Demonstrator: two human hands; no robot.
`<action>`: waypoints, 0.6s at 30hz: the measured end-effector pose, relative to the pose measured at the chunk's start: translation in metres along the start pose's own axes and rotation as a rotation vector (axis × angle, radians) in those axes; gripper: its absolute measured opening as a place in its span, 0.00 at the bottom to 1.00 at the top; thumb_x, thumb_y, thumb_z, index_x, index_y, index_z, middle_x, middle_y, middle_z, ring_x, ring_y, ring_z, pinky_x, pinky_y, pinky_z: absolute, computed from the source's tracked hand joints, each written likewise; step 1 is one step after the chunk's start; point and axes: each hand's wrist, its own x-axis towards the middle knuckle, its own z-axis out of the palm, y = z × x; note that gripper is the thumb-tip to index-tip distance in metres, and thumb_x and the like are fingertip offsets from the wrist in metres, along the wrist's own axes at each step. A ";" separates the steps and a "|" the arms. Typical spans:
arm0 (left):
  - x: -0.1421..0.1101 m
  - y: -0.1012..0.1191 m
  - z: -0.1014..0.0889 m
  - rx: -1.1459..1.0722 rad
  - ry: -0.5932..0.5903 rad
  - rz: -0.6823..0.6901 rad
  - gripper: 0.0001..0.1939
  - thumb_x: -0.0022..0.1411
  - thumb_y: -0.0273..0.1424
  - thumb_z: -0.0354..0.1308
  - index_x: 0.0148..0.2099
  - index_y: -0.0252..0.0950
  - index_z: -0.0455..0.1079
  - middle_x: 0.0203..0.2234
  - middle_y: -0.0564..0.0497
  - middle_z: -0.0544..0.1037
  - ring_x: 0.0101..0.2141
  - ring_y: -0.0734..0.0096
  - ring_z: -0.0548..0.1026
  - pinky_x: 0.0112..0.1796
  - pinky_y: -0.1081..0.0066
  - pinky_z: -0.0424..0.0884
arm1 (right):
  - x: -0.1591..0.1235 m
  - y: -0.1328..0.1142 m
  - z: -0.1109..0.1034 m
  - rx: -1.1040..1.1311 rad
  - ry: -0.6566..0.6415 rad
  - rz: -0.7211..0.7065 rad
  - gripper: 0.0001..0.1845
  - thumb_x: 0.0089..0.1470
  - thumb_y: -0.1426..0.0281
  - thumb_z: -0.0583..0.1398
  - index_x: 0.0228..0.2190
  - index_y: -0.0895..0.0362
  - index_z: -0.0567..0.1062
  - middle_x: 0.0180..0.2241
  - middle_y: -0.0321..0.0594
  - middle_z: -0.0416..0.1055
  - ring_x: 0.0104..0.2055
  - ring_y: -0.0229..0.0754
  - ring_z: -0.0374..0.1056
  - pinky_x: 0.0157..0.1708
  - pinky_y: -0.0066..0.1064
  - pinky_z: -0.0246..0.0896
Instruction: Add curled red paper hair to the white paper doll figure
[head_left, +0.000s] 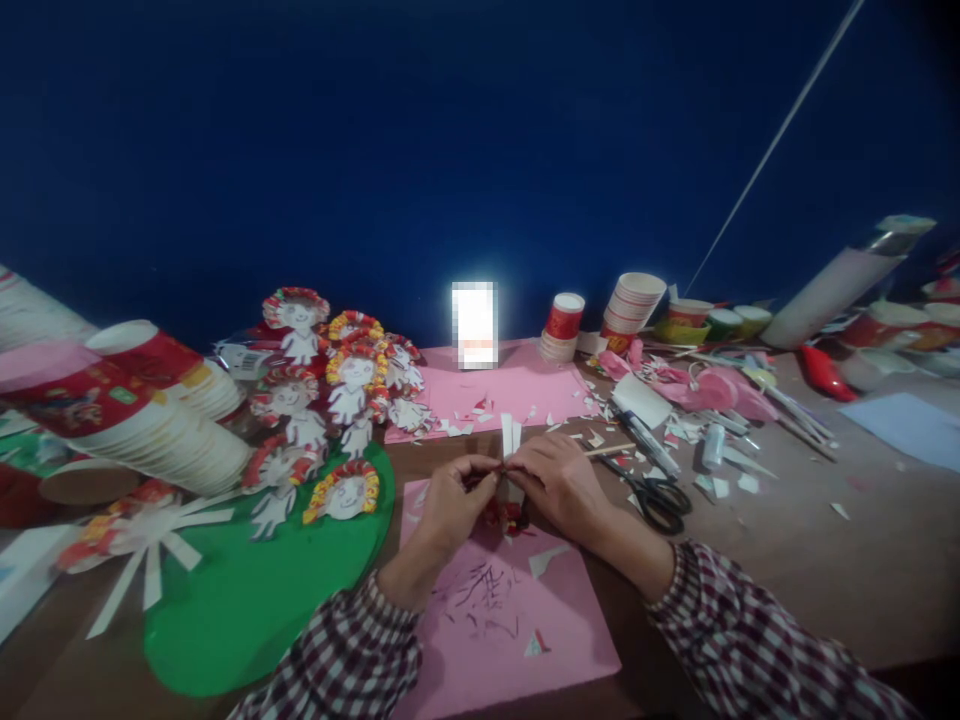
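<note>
Over a pink sheet (pixel 540 660), my left hand (pixel 457 500) and my right hand (pixel 559 485) meet with fingertips pinched together. Between them they grip a cut paper cup (pixel 511 436), its white strips standing up past the fingers. Red and yellow printed parts show below the hands; the rest is hidden behind the fingers. Dark scribbles and a small red-and-white paper scrap (pixel 537 643) lie on the pink sheet nearer to me. Black-handled scissors (pixel 664 503) rest on the table right of my right hand.
Left, a green board (pixel 247 620) carries paper figures with curled red-yellow rims (pixel 349 490) and a cup cut into splayed strips (pixel 154 540). Stacked paper cups (pixel 172 440) lean at far left. Behind are more pink sheets (pixel 517 390) and cup stacks (pixel 634 305). Pens (pixel 645 445) and scraps lie right.
</note>
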 end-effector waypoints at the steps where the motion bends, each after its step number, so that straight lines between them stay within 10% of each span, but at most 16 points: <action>1: 0.000 0.000 0.000 0.004 0.002 -0.001 0.09 0.53 0.29 0.57 0.36 0.32 0.75 0.30 0.46 0.79 0.31 0.68 0.75 0.34 0.73 0.70 | 0.000 0.000 0.000 -0.001 -0.001 0.001 0.08 0.59 0.67 0.55 0.33 0.55 0.72 0.33 0.38 0.72 0.37 0.40 0.64 0.39 0.33 0.53; 18: 0.000 0.001 0.000 0.009 0.016 0.003 0.09 0.52 0.28 0.58 0.35 0.32 0.75 0.30 0.46 0.79 0.31 0.68 0.75 0.33 0.73 0.69 | 0.001 0.000 0.000 0.011 -0.004 0.011 0.08 0.59 0.67 0.54 0.33 0.55 0.73 0.33 0.38 0.72 0.37 0.40 0.64 0.40 0.33 0.53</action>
